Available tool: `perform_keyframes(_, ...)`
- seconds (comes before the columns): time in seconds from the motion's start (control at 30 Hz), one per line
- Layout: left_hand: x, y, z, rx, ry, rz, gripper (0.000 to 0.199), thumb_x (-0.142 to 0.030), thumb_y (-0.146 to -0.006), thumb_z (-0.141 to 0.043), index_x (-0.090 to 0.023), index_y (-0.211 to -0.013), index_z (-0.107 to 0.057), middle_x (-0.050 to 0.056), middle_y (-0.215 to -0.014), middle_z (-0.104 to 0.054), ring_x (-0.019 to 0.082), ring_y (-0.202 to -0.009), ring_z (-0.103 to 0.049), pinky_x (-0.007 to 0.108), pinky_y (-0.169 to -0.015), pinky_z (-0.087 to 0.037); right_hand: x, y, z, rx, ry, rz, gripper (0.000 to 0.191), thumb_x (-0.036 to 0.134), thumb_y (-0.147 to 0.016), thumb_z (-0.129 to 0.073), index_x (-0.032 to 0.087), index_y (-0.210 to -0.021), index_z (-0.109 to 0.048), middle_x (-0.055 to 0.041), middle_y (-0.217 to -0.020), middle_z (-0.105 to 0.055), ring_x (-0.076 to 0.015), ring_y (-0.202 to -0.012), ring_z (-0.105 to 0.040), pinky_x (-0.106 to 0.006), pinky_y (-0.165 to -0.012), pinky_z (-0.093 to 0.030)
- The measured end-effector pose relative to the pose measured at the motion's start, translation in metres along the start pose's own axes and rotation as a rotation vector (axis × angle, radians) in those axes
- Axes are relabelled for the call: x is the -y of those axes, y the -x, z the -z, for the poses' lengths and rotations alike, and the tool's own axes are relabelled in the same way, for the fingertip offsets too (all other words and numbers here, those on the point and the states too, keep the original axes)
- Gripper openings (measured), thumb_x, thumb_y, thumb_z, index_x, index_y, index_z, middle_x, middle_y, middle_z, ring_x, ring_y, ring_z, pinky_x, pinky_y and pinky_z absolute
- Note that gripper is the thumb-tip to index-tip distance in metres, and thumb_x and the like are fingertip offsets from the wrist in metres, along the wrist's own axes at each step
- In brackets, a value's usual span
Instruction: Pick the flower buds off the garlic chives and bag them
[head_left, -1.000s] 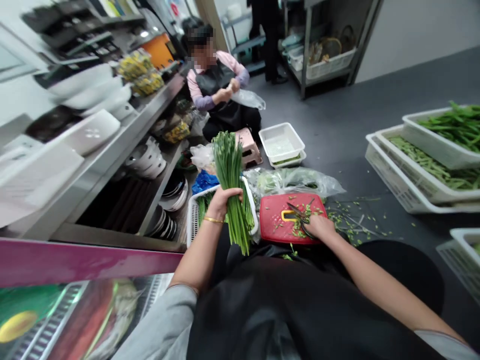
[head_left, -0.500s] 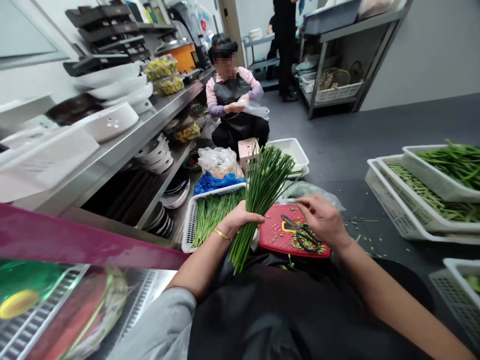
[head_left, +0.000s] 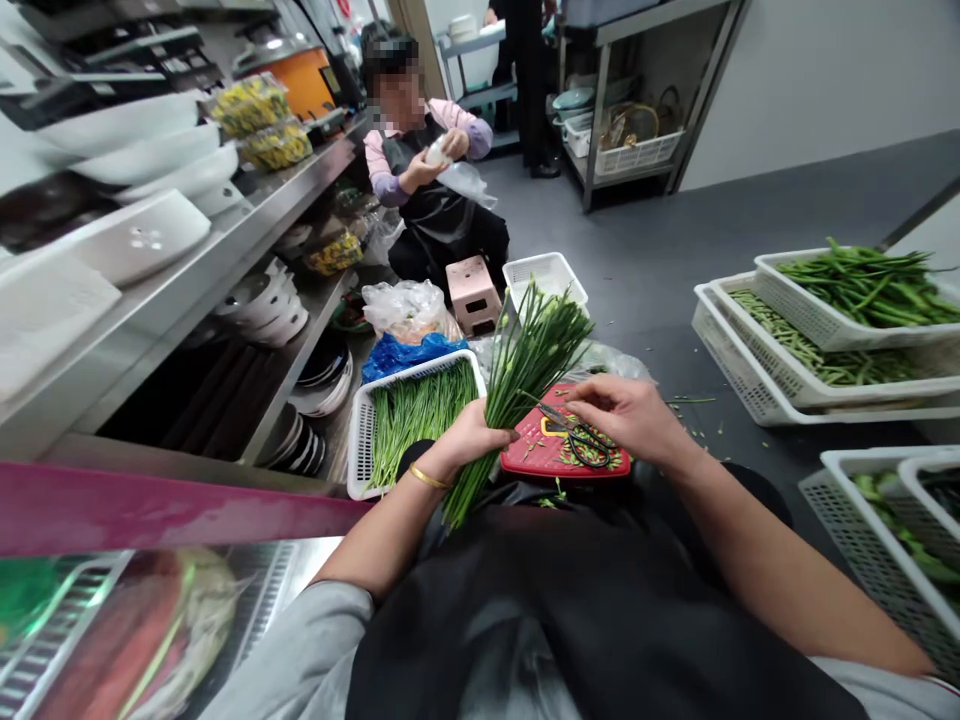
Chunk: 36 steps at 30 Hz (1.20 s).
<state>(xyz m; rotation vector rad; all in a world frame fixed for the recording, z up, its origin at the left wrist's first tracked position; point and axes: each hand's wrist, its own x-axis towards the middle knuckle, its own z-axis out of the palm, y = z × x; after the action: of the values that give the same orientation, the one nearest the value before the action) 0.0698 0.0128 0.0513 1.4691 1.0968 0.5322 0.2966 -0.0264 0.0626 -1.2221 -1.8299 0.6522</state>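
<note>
My left hand (head_left: 474, 438), with a gold bracelet at the wrist, is wrapped round a bunch of flowering chives (head_left: 531, 350). The budded tips point up and away, the stem ends down toward my apron. Just right of the bunch, my right hand (head_left: 626, 412) is closed, thumb and forefinger pinched together. A pair of dark-handled scissors (head_left: 574, 432) hangs under this hand, blades toward the bunch; the fingers' grip on the handles is partly hidden. Below lies a red board or lid (head_left: 517, 458) scattered with green trimmings. Left of it, a white basket (head_left: 361, 440) holds more chives.
Steel shelves with white dishes (head_left: 161, 225) run along the left. Ahead, a co-worker (head_left: 431, 190) holds something white behind a pink stool (head_left: 472, 290). White baskets of green vegetables (head_left: 795, 400) stand at right. A white tray (head_left: 555, 272) sits beyond the chives.
The view has shifted to the right. The scissors have moved slightly up and left over the red board, closer to the bunch. The co-worker's hands have risen.
</note>
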Motion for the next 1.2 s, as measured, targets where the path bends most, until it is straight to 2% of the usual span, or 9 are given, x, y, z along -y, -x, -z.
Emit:
perform_keyframes(0.17, 0.001, -0.003, -0.005, 0.053, -0.033, -0.008, 0.021, -0.021, -0.055, -0.067, -0.016, -0.064, -0.048, -0.006, -0.056, -0.05, 0.008, -0.052, -0.044, 0.022, -0.052, -0.036, -0.009, 0.009, -0.006, -0.087, 0.275, 0.095, 0.013, 0.022, -0.079, -0.055, 0.017, -0.07, -0.063, -0.0067, -0.073, -0.063, -0.0154, -0.065, -0.056, -0.028, -0.062, -0.043)
perform_keyframes(0.3, 0.003, -0.006, -0.011, 0.118, -0.014, 0.003, 0.024, -0.025, -0.057, -0.069, -0.016, -0.065, -0.048, -0.005, -0.057, -0.051, 0.009, -0.053, -0.045, 0.023, -0.054, -0.036, -0.015, -0.001, 0.0, -0.436, -0.306, -0.109, 0.017, 0.029, -0.081, -0.054, 0.02, -0.066, -0.054, 0.0008, -0.059, -0.054, -0.012, -0.054, -0.051, -0.027, -0.056, -0.044)
perform_keyframes(0.37, 0.004, -0.007, -0.012, 0.133, -0.005, 0.005, 0.025, -0.026, -0.057, -0.069, -0.016, -0.065, -0.048, -0.005, -0.058, -0.051, 0.009, -0.054, -0.045, 0.023, -0.054, -0.035, -0.014, -0.005, 0.007, -0.489, -0.532, -0.142, 0.024, 0.038, -0.083, -0.054, 0.02, -0.068, -0.056, 0.001, -0.06, -0.056, -0.0121, -0.054, -0.053, -0.027, -0.055, -0.046)
perform_keyframes(0.53, 0.002, -0.006, -0.017, 0.119, -0.011, 0.013, 0.024, -0.022, -0.054, -0.068, -0.016, -0.066, -0.048, -0.006, -0.058, -0.049, 0.008, -0.055, -0.043, 0.022, -0.053, -0.034, -0.003, -0.009, 0.012, -0.369, -0.09, 0.018, 0.028, 0.045, -0.076, -0.072, 0.018, -0.082, -0.068, -0.002, -0.071, -0.063, -0.0115, -0.058, -0.054, -0.028, -0.06, -0.046)
perform_keyframes(0.7, 0.003, -0.007, -0.015, 0.109, 0.006, 0.013, 0.023, -0.019, -0.054, -0.068, -0.016, -0.066, -0.048, -0.007, -0.056, -0.047, 0.007, -0.052, -0.042, 0.021, -0.052, -0.034, -0.006, -0.011, 0.008, -0.228, 0.219, 0.132, 0.02, 0.031, -0.088, -0.059, 0.018, -0.073, -0.063, -0.0029, -0.069, -0.063, -0.0125, -0.062, -0.055, -0.027, -0.062, -0.044)
perform_keyframes(0.9, 0.012, -0.009, -0.007, 0.07, 0.037, 0.038, 0.024, -0.019, -0.054, -0.068, -0.015, -0.07, -0.051, -0.005, -0.056, -0.055, 0.009, -0.05, -0.049, 0.023, -0.052, -0.039, -0.02, 0.002, -0.002, -0.006, 0.542, 0.073, 0.025, 0.031, -0.09, -0.049, 0.017, -0.077, -0.066, -0.0073, -0.075, -0.063, -0.0136, -0.059, -0.051, -0.027, -0.052, -0.032)
perform_keyframes(0.97, 0.012, -0.01, -0.009, 0.062, 0.03, 0.032, 0.024, -0.018, -0.055, -0.068, -0.015, -0.071, -0.051, -0.006, -0.055, -0.055, 0.009, -0.049, -0.049, 0.022, -0.052, -0.039, -0.023, 0.002, -0.009, -0.095, 0.378, -0.005, 0.024, 0.032, -0.088, -0.051, 0.017, -0.072, -0.062, -0.0064, -0.071, -0.06, -0.013, -0.058, -0.05, -0.026, -0.052, -0.033)
perform_keyframes(1.1, 0.01, -0.01, -0.014, 0.06, -0.009, 0.002, 0.022, -0.015, -0.055, -0.068, -0.015, -0.068, -0.051, -0.006, -0.056, -0.053, 0.008, -0.053, -0.049, 0.021, -0.055, -0.04, -0.032, 0.0, -0.01, -0.398, -0.411, -0.279, 0.033, 0.05, -0.081, -0.059, 0.02, -0.069, -0.051, 0.0037, -0.053, -0.046, -0.0085, -0.041, -0.039, -0.024, -0.042, -0.03)
perform_keyframes(1.2, 0.008, -0.011, -0.016, 0.042, -0.04, -0.003, 0.022, -0.017, -0.056, -0.068, -0.016, -0.069, -0.05, -0.006, -0.057, -0.053, 0.01, -0.055, -0.049, 0.022, -0.056, -0.04, -0.036, 0.006, -0.004, -0.289, -0.673, -0.368, 0.046, 0.065, -0.074, -0.061, 0.02, -0.069, -0.051, 0.0043, -0.055, -0.049, -0.0061, -0.034, -0.035, -0.023, -0.036, -0.024)
